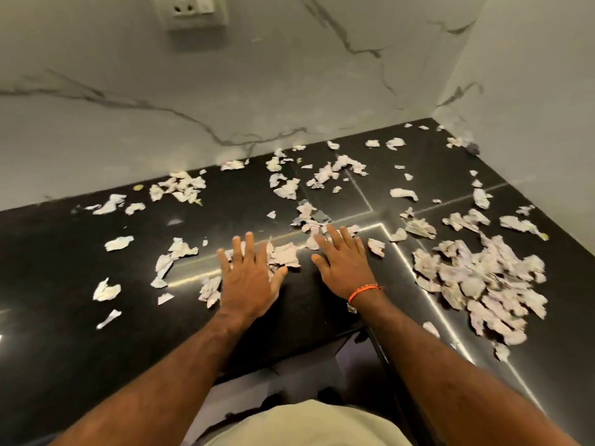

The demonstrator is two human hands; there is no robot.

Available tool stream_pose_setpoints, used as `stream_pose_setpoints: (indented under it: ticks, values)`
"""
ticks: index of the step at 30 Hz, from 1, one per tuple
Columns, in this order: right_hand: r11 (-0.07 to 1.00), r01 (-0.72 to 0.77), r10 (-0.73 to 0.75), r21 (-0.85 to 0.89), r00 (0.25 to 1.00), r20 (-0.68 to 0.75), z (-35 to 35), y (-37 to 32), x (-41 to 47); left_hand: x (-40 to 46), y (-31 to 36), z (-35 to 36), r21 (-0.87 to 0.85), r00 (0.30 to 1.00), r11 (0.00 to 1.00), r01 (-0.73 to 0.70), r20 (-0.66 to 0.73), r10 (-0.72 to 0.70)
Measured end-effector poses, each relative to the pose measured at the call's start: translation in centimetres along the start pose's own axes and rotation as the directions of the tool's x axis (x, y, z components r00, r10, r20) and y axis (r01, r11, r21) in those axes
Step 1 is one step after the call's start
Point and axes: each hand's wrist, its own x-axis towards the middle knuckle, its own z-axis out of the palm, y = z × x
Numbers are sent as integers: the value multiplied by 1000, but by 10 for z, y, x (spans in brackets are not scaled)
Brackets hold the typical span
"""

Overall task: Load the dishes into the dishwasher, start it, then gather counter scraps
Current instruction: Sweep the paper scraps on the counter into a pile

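Torn paper scraps (286,254) lie scattered over a black counter (64,252). A big pile of scraps (476,278) is heaped at the right. My left hand (249,278) lies flat with fingers spread, its fingertips and thumb against the scraps in the middle. My right hand (343,262), with an orange thread at the wrist, is flat too, fingers touching scraps just beyond it. Neither hand grips anything.
A marbled white wall (225,91) with a socket plate (193,9) backs the counter, and a side wall (531,75) closes the right corner. More scraps (178,186) lie along the back edge. The counter's front edge (322,339) runs below my wrists.
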Motion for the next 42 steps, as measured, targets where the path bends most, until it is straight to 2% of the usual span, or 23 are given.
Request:
stream_pose_setpoints:
  ticks: [3, 5, 7, 9, 11, 13, 14, 16, 18, 20, 23, 25, 30, 35, 38, 42]
  values:
    - [974, 192, -168, -118, 967, 192, 3, -3, 16, -16, -8, 3, -45, 955, 955, 294, 67, -290]
    - [958, 217, -164, -185, 950, 267, 5, 9, 25, -21, -4, 7, -93, 918, 917, 387, 132, -374]
    - [974, 110, -55, -196, 962, 266, 2, 26, 29, -20, 4, 16, -75, 933, 938, 337, 157, -323]
    - [988, 5, 27, -152, 978, 208, -4, 42, 27, -14, 14, 22, -127, 975, 975, 182, 149, -162]
    - [995, 18, -4, -103, 991, 136, -11, 50, 18, -3, 25, 24, -213, 992, 976, -38, 109, 63]
    - [992, 115, -109, -54, 987, 115, -14, 50, 1, 6, 37, 26, -223, 984, 961, -161, 37, 174]
    - [986, 159, -153, -40, 980, 128, -14, 49, -10, 9, 43, 27, -210, 989, 967, -145, -1, 148]
    - [969, 231, -211, -82, 957, 199, -10, 45, -33, 11, 52, 26, -197, 999, 980, 3, -33, -10]
    - [947, 268, -220, -179, 943, 248, -2, 47, -42, 12, 56, 30, -235, 996, 968, 87, 22, -84]
    - [957, 221, -187, -187, 965, 185, 3, 50, -33, 10, 55, 33, -268, 997, 962, 50, 77, -31]
    - [988, 21, -15, -153, 999, 36, 1, 52, -3, 0, 47, 33, -267, 996, 963, -42, 60, 60]
    - [994, -40, 39, -100, 999, -4, 1, 44, 10, -10, 37, 30, -254, 997, 966, -41, 55, 57]
    - [993, 119, -120, -16, 991, -67, 16, -13, 17, -29, -8, 18, -213, 995, 973, 86, 73, -72]
    - [951, 307, -307, 15, 952, -1, 41, -90, 21, -51, -65, 7, -196, 974, 955, 225, 21, -225]
    - [905, 425, -422, -29, 904, 72, 61, -137, 28, -66, -105, 2, -168, 934, 922, 350, -18, -358]
    - [878, 479, -472, 4, 864, 176, 82, -202, 42, -89, -163, 0, -142, 855, 847, 513, 0, -518]
